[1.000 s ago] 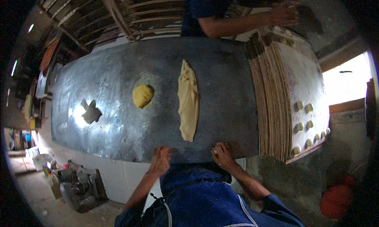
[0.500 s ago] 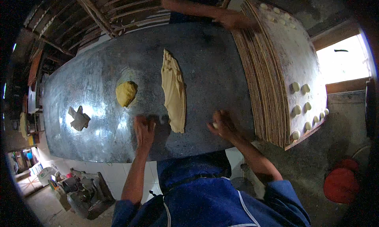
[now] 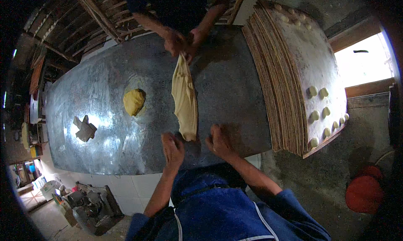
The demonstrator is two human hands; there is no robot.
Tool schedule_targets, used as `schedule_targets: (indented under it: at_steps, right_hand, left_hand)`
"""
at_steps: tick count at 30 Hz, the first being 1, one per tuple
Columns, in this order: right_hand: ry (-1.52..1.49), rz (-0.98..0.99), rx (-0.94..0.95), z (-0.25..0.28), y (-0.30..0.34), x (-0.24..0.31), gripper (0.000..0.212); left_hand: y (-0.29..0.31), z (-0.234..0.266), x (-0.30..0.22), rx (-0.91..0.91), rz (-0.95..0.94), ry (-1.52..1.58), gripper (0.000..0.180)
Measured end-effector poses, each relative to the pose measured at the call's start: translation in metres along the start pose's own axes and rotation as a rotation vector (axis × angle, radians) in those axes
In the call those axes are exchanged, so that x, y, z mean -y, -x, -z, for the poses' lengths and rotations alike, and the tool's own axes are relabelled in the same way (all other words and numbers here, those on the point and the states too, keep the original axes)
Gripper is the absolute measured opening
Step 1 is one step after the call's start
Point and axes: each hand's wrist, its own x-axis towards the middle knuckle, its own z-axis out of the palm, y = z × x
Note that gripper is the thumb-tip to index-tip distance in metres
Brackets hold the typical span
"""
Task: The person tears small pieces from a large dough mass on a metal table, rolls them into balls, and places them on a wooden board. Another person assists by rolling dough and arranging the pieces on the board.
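Both hands have moved up to the dough strip's (image 3: 184, 100) near end: left hand (image 3: 173, 148) and right hand (image 3: 218, 141) lie flat on the worktop (image 3: 105, 148), fingers apart, gripping nothing. A co-worker's hands (image 3: 181, 41) now pinch its far end, so stretching looks underway.

Bare table (image 3: 235, 98) lies between the dough strip (image 3: 184, 100) and stacked boards (image 3: 277, 77); dough ball (image 3: 134, 101) blocks left

pale yellow dough strip (image 3: 185, 99), grey metal table (image 3: 235, 94), blue apron (image 3: 218, 211)

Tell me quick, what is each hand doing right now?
Left hand: open, flat on the metal table, beside the long dough strip.
Right hand: open, on the table, holding nothing.
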Motion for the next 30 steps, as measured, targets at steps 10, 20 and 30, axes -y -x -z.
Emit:
schedule_targets:
  at_steps: [10, 20, 30]
  right_hand:
    - [0.033, -0.153, 0.058, 0.003, -0.001, -0.013, 0.028]
    - [-0.099, -0.246, -0.049, 0.018, 0.009, -0.007, 0.024]
    - [0.009, -0.104, -0.223, 0.014, 0.017, -0.005, 0.027]
  left_hand:
    - [-0.014, 0.003, 0.003, 0.046, 0.031, 0.021, 0.019]
    - [-0.012, 0.014, -0.012, 0.151, 0.089, 0.021, 0.015]
    - [0.014, 0.057, 0.026, 0.081, 0.031, -0.067, 0.027]
